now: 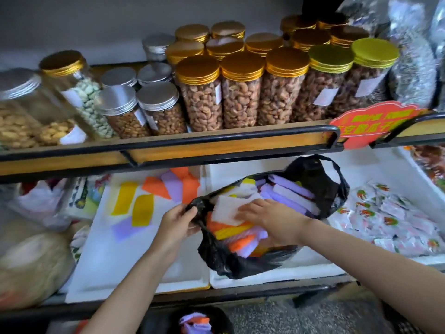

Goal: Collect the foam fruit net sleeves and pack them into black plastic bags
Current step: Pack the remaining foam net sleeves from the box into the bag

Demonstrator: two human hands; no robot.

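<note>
A black plastic bag (322, 189) lies open in a white foam tray (265, 277) on the lower shelf, full of white, purple, orange and yellow foam net sleeves. My left hand (179, 221) grips the bag's left rim. My right hand (265, 214) rests with flat fingers on a white sleeve (226, 208) at the top of the pile. Several loose sleeves lie in the left white tray (115, 261): yellow ones (142, 209), a purple one (124, 226) and orange and purple ones (175, 185) at the back.
The upper shelf (168, 150) with a black rail holds several jars of nuts (202, 100). A red sign (370, 122) hangs at its right. Snack packets (390, 218) fill the tray on the right. A second black bag (197, 320) with sleeves sits below on the floor.
</note>
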